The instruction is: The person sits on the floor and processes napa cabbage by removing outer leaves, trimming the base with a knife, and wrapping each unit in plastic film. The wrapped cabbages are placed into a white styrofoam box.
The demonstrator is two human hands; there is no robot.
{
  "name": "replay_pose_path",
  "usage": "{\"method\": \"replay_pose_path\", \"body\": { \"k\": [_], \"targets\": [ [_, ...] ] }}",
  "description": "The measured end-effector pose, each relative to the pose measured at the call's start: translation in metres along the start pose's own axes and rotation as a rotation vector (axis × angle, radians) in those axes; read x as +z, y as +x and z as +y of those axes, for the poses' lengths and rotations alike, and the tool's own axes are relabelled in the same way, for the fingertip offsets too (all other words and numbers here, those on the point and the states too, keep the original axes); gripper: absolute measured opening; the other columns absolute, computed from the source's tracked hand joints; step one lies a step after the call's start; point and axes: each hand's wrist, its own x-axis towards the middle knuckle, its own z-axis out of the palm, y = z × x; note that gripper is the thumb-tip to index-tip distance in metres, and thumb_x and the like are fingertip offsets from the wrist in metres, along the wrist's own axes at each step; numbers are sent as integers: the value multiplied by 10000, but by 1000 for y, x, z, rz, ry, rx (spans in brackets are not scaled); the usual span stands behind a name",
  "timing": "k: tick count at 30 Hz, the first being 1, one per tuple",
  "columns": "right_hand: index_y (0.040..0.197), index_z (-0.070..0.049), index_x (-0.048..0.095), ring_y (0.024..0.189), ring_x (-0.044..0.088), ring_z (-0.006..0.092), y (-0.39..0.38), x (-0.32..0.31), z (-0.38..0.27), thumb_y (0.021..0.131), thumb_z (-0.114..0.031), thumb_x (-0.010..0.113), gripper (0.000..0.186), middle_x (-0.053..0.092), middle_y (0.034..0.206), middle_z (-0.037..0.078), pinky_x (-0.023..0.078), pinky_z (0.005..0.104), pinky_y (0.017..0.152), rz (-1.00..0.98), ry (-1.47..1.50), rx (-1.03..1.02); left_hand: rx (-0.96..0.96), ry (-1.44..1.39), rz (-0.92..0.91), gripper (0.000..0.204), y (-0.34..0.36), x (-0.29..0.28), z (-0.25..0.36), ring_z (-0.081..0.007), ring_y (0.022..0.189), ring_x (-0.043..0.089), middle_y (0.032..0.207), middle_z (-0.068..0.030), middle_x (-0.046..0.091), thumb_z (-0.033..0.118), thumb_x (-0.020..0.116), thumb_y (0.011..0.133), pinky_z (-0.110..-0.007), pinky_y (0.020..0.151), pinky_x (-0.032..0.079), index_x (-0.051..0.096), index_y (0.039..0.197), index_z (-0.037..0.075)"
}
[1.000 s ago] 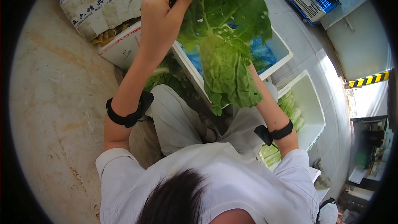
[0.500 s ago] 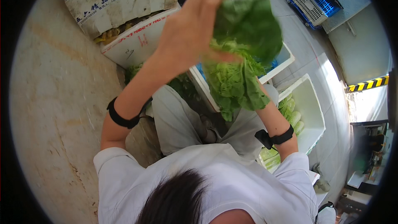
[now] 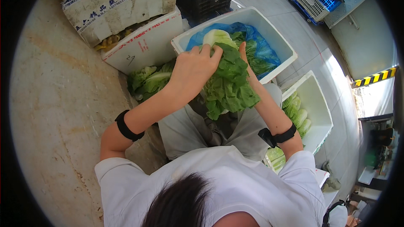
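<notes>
A leafy Chinese cabbage (image 3: 229, 82) is between my hands, above my lap and the near edge of a white foam box (image 3: 182, 42). Its ruffled green leaves hang toward me, and a pale, whitish stem end shows at the far side. My left hand (image 3: 198, 64) is closed on a dark green outer leaf, fingers curled over its edge. Against the cabbage's right side lies my right hand (image 3: 245, 56), thumb up; its other fingers are hidden behind the leaves. More greens (image 3: 252, 52) lie in the foam box on a blue plastic liner (image 3: 269, 50).
Loose leaves (image 3: 153, 80) lie in a heap left of my knees. Another foam box (image 3: 322, 120) at my right holds several Chinese cabbages (image 3: 299, 117). Beyond are a printed carton (image 3: 122, 6), a closer foam box (image 3: 134, 50), stacked crates (image 3: 206, 0) and a wheeled crate (image 3: 313, 6).
My left hand has come down toward me from high up, bringing the large dark leaf down over the cabbage. The foam box behind is now uncovered.
</notes>
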Motion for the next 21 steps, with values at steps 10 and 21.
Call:
{"method": "replay_pose_path", "body": {
  "k": [10,21],
  "targets": [
    [1399,-104,323,1160,518,247,9,-11,-3,814,-727,327,855,463,1333,111,462,433,944,-204,39,-22,83,-34,105,236,18,-35,-27,-265,777,610,820,-120,551,1,607,691,-341,590,510,525,910,25],
    [1414,-106,305,1172,506,263,15,-12,1,799,-744,357,888,450,1350,113,449,436,958,-224,76,-39,142,-42,234,430,32,-42,-48,-319,821,592,881,-135,545,-51,604,688,-400,677,468,517,1092,67]
  ]
}}
